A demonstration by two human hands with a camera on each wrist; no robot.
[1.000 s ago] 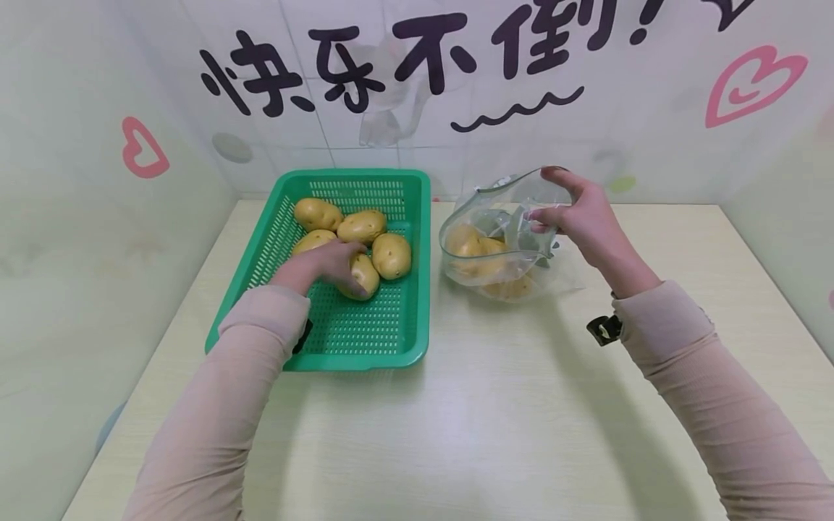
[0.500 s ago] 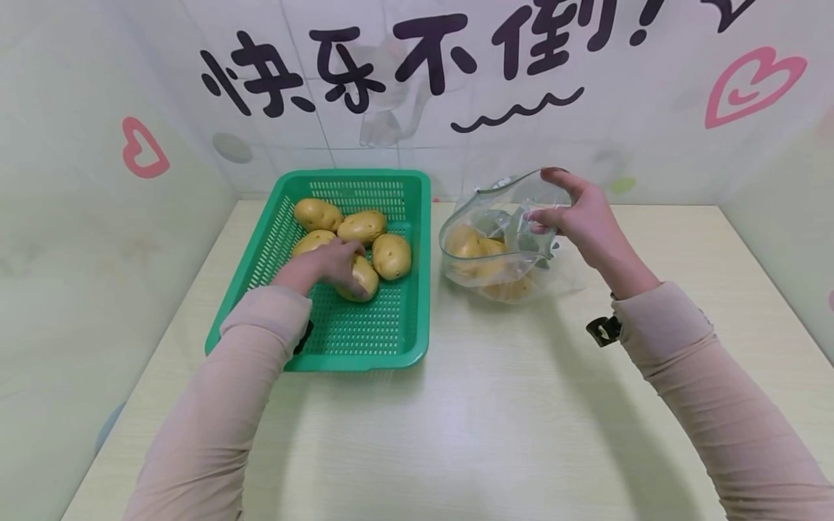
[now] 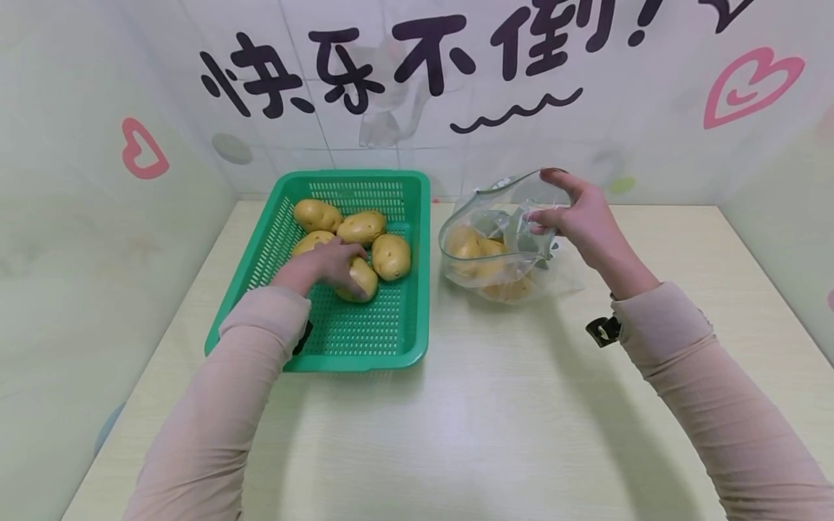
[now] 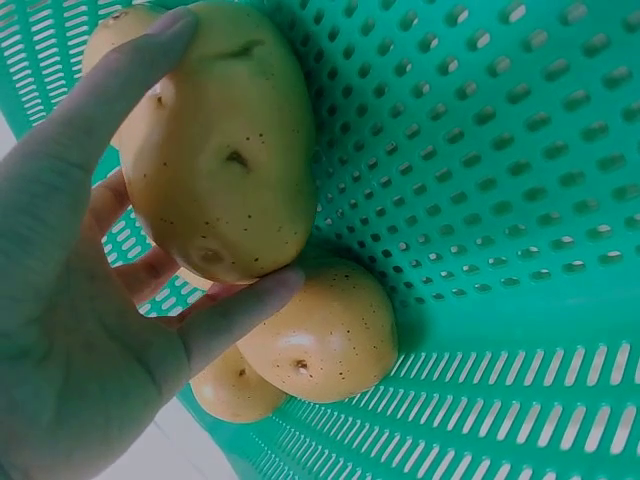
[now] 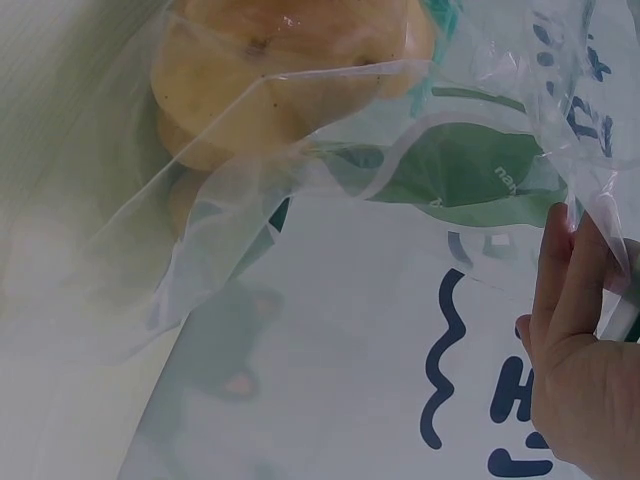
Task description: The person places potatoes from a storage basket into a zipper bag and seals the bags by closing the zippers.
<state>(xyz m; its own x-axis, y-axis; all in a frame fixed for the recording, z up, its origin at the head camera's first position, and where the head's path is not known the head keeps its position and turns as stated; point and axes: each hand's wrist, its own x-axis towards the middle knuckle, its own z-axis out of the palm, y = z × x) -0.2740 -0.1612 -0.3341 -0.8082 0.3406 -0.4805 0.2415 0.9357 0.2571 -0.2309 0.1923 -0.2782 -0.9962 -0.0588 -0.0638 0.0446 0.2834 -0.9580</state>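
Note:
In the green plastic basket (image 3: 420, 318), my left hand (image 3: 324, 264) grips the nearest potato (image 3: 366, 279). The left wrist view shows thumb and fingers curled round opposite sides of this potato (image 4: 235, 150), other potatoes beneath and beside it. To the basket's right, a clear zip-top bag (image 3: 502, 255) with several potatoes (image 3: 468, 242) inside sits on the table, its mouth held wide. My right hand (image 3: 589, 221) pinches the right side of the bag's mouth. Up close in the right wrist view, those fingers (image 5: 580, 270) are at the film beside a green printed patch.
More potatoes (image 3: 392, 257) lie in the back half of the basket. The pale wooden table (image 3: 456, 427) meets a white wall (image 3: 417, 123) behind, printed with dark characters and hearts. Side walls stand at left and right.
My left fingers have closed in slightly on the potato, which has barely shifted. The right hand and the bag have stayed put.

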